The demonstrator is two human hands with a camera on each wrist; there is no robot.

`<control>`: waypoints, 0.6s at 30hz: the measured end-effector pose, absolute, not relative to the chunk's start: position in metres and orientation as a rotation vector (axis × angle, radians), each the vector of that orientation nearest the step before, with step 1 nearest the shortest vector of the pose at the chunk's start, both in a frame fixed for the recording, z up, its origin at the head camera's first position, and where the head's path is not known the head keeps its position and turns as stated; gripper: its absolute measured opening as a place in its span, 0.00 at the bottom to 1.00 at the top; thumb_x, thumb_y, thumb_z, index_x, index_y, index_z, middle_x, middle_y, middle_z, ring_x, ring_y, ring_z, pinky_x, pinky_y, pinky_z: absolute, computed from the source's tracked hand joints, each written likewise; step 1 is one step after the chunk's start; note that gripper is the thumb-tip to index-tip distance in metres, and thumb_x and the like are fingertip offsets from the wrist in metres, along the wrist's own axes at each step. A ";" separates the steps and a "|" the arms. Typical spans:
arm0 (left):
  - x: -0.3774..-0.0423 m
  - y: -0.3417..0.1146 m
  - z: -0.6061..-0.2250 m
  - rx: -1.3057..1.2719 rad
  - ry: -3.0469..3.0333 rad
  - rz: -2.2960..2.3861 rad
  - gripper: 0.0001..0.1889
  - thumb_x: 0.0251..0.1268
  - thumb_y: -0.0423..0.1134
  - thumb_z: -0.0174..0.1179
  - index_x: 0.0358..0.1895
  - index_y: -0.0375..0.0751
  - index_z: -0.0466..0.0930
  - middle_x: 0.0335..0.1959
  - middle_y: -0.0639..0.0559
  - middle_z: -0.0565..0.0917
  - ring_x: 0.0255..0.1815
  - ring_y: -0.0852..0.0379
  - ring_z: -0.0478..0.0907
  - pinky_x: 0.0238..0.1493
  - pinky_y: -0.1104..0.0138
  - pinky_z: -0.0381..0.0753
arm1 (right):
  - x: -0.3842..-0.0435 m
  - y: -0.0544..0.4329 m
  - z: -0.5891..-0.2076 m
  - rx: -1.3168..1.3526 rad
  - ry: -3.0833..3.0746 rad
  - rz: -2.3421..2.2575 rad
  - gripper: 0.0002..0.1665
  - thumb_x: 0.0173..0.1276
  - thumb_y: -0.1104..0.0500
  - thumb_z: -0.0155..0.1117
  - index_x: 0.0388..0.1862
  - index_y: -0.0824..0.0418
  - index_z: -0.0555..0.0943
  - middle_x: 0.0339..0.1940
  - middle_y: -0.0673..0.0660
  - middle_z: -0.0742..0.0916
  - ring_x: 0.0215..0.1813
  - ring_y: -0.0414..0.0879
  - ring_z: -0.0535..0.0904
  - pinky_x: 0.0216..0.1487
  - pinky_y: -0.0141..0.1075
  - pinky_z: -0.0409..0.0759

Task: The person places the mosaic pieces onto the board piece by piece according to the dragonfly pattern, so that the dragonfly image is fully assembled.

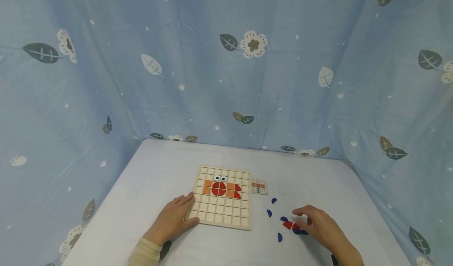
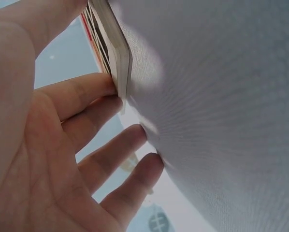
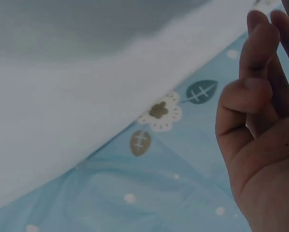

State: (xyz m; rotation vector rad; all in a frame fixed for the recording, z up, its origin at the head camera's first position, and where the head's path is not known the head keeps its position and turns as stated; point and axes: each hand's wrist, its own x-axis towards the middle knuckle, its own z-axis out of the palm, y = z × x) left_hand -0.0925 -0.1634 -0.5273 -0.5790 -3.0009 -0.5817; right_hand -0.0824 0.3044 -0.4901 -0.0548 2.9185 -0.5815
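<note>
A wooden grid board (image 1: 221,220) lies on the table. On it are two eye tiles (image 1: 220,178), a red disc (image 1: 218,189) made of quarter pieces, orange squares (image 1: 207,187) on both sides, and red quarter pieces (image 1: 237,195) at the right. My left hand (image 1: 172,218) rests at the board's near left corner, fingers extended along the left edge and thumb by the near edge. The left wrist view shows fingertips touching the board's side (image 2: 120,58). Above loose red pieces (image 1: 288,225) and blue half-discs (image 1: 280,237) hovers my right hand (image 1: 320,226), thumb and forefinger apart, nothing visible between them.
A small pattern card (image 1: 260,187) lies just right of the board. More blue half-discs (image 1: 269,213) are scattered between the card and my right hand. The white table (image 1: 170,159) meets a blue patterned curtain (image 1: 198,81) at the back and sides.
</note>
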 end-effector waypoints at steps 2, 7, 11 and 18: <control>-0.093 -0.164 -0.527 -0.581 -3.000 -0.586 0.39 0.64 0.57 0.67 0.69 0.31 0.73 0.73 0.41 0.72 0.70 0.36 0.70 0.69 0.44 0.71 | -0.080 0.307 -0.495 -0.046 2.892 -0.583 0.12 0.58 0.58 0.79 0.41 0.47 0.90 0.37 0.43 0.85 0.29 0.41 0.72 0.27 0.29 0.76; -0.093 -0.165 -0.527 -0.589 -3.004 -0.585 0.39 0.65 0.57 0.67 0.70 0.31 0.72 0.73 0.40 0.72 0.70 0.36 0.69 0.69 0.44 0.70 | -0.076 0.311 -0.502 -0.075 2.897 -0.579 0.08 0.57 0.59 0.79 0.31 0.46 0.90 0.33 0.41 0.84 0.29 0.41 0.71 0.29 0.30 0.75; -0.093 -0.165 -0.527 -0.592 -3.009 -0.582 0.39 0.65 0.57 0.66 0.70 0.31 0.72 0.73 0.40 0.72 0.70 0.36 0.70 0.69 0.44 0.70 | -0.076 0.312 -0.505 -0.107 2.912 -0.561 0.06 0.57 0.60 0.79 0.29 0.48 0.90 0.33 0.40 0.83 0.30 0.40 0.71 0.30 0.31 0.77; -0.093 -0.164 -0.528 -0.601 -2.993 -0.576 0.39 0.65 0.57 0.66 0.69 0.30 0.73 0.72 0.40 0.72 0.70 0.36 0.70 0.68 0.45 0.71 | -0.078 0.311 -0.508 -0.108 2.922 -0.535 0.07 0.57 0.61 0.79 0.28 0.48 0.90 0.33 0.41 0.82 0.31 0.40 0.72 0.32 0.32 0.78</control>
